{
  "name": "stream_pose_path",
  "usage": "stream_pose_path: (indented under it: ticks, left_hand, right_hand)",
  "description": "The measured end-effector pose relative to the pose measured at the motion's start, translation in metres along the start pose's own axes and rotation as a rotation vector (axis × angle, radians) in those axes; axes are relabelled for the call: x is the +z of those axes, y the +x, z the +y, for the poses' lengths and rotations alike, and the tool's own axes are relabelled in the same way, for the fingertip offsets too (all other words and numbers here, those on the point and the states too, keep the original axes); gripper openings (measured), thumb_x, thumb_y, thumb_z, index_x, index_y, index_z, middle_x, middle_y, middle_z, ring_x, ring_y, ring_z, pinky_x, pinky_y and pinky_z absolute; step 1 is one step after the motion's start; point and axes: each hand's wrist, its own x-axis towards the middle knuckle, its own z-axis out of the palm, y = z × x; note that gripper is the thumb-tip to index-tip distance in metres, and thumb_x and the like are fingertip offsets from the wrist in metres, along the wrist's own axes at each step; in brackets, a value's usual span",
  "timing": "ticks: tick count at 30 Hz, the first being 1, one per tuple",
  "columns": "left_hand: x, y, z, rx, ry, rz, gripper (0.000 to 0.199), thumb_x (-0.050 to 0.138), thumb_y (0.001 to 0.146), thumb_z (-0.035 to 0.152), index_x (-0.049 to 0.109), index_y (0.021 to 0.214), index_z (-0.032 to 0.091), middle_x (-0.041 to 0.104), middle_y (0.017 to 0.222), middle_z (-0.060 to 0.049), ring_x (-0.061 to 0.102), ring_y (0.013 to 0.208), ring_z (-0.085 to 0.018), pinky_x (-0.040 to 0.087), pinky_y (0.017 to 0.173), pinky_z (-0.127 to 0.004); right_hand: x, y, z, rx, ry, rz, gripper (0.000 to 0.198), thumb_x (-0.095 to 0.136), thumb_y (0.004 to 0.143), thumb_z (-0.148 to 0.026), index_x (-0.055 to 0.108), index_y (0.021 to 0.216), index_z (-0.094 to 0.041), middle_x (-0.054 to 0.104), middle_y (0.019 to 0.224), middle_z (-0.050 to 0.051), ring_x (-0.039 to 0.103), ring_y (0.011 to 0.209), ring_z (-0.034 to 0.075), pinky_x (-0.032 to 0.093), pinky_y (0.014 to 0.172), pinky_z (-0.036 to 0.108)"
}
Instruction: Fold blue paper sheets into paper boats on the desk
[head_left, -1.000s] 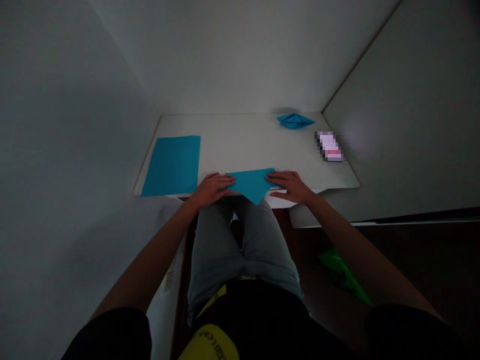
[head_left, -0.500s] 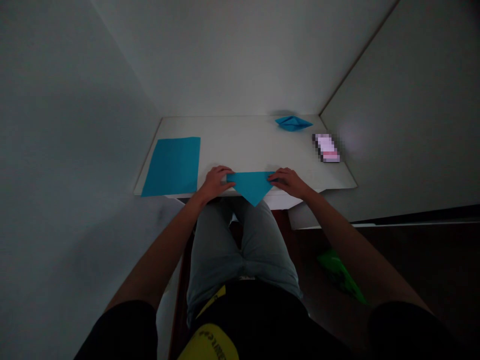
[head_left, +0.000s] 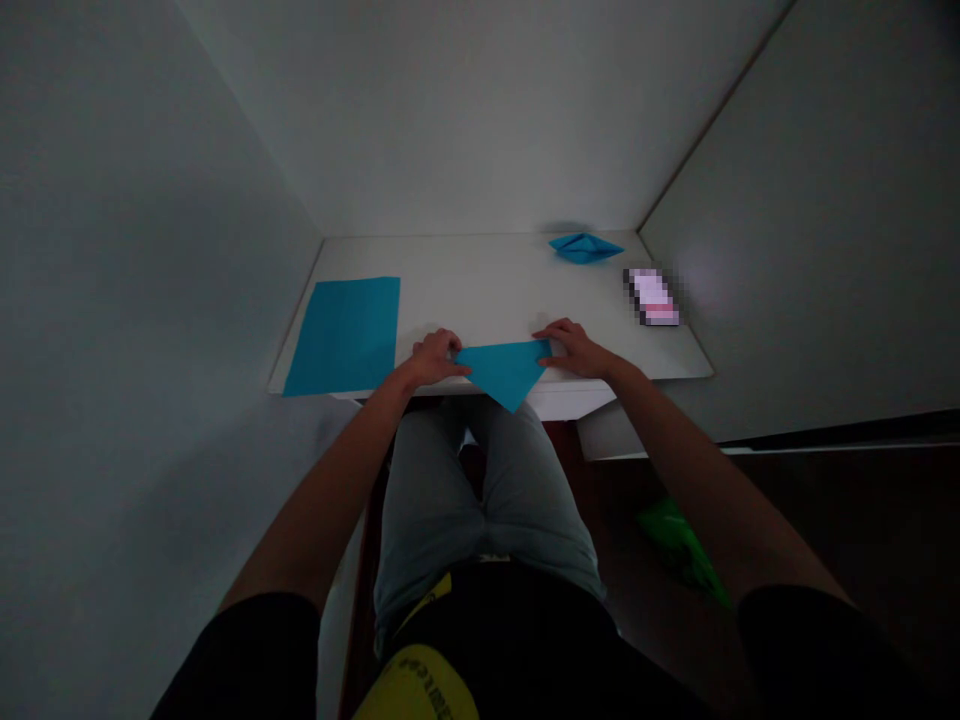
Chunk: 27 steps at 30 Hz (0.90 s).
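Note:
A folded piece of blue paper (head_left: 504, 370), shaped like a triangle with its point toward my body, lies at the front edge of the white table. The point hangs out past that edge. At its left corner, my left hand (head_left: 436, 357) is closed, with the thumb on the paper and the fingers curled by the far edge. My right hand (head_left: 576, 350) is at the right corner with thumb and forefinger spread apart. Its thumb touches the paper while the forefinger reaches beyond the far edge over the tabletop.
A flat blue sheet (head_left: 345, 335) lies on the table's left side. Toward the back right sits a folded blue paper boat (head_left: 585, 248). A phone (head_left: 652, 297), blurred out, lies near the right edge of the white table (head_left: 465, 280). Walls enclose the table.
My right hand's fingers have spread and shifted up past the paper's far edge. The paper has turned slightly, its right end going up. My left hand has stayed at its corner.

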Motion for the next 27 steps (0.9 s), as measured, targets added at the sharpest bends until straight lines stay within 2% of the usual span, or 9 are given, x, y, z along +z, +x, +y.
stream_pose_path:
  ticks: [7, 13, 20, 24, 27]
  left_hand:
    - [0.005, -0.003, -0.001, -0.030, -0.166, -0.026, 0.052, 0.095, 0.079, 0.042, 0.072, 0.123, 0.027, 0.082, 0.110, -0.006, 0.075, 0.104, -0.028, 0.058, 0.098, -0.046]
    - [0.004, 0.002, -0.003, -0.088, -0.055, 0.015, 0.053, 0.101, 0.070, 0.049, 0.081, 0.111, 0.022, 0.077, 0.120, -0.012, 0.074, 0.109, -0.034, 0.059, 0.100, -0.049]
    - [0.003, 0.006, -0.001, -0.124, -0.037, -0.025, 0.041, 0.100, 0.071, 0.051, 0.084, 0.097, 0.022, 0.075, 0.106, -0.010, 0.074, 0.102, -0.032, 0.059, 0.092, -0.046]
    - [0.001, 0.004, 0.003, -0.173, -0.070, -0.034, 0.041, 0.098, 0.075, 0.050, 0.083, 0.100, 0.021, 0.076, 0.098, -0.008, 0.074, 0.092, -0.028, 0.057, 0.083, -0.040]
    - [-0.002, 0.003, 0.007, -0.222, -0.093, -0.028, 0.043, 0.097, 0.076, 0.045, 0.082, 0.107, 0.019, 0.079, 0.100, -0.008, 0.074, 0.090, -0.026, 0.056, 0.081, -0.037]
  right_hand:
    - [0.002, -0.002, 0.004, 0.005, 0.016, 0.003, 0.068, 0.076, 0.098, -0.061, 0.065, 0.161, -0.038, 0.061, 0.146, 0.015, 0.057, 0.141, 0.042, 0.047, 0.127, 0.070]
    - [0.003, -0.005, 0.003, 0.014, 0.073, 0.023, 0.067, 0.076, 0.099, -0.062, 0.065, 0.160, -0.037, 0.061, 0.145, 0.015, 0.057, 0.141, 0.041, 0.047, 0.129, 0.068]
    - [0.005, -0.008, 0.002, 0.012, 0.103, 0.055, 0.065, 0.077, 0.099, -0.061, 0.067, 0.158, -0.037, 0.060, 0.145, 0.014, 0.058, 0.141, 0.040, 0.048, 0.128, 0.068]
    - [0.006, -0.007, 0.004, 0.016, 0.110, 0.064, 0.064, 0.077, 0.099, -0.061, 0.068, 0.157, -0.035, 0.061, 0.143, 0.015, 0.058, 0.140, 0.041, 0.048, 0.128, 0.068]
    - [0.007, -0.006, 0.007, 0.000, 0.123, 0.078, 0.064, 0.076, 0.099, -0.063, 0.069, 0.156, -0.036, 0.062, 0.143, 0.014, 0.058, 0.139, 0.041, 0.048, 0.127, 0.069]
